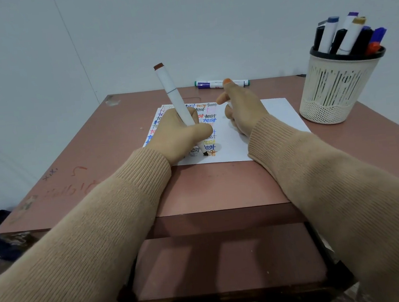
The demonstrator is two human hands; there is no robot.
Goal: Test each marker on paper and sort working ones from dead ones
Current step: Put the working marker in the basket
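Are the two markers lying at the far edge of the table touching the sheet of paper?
Apart. The head view shows a bare strip of table between the markers and the paper.

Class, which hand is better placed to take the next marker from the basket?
Right. The basket stands nearer the right hand; the left hand grips a marker, tip on the paper.

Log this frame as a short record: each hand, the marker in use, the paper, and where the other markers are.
left hand: holds white marker, brown end up, tip on paper
right hand: rests on paper; cannot tell if it holds anything
paper: coloured "test" words fill its left part
cup: mesh, far right, holds capped markers
loose markers: two, lying beyond the paper
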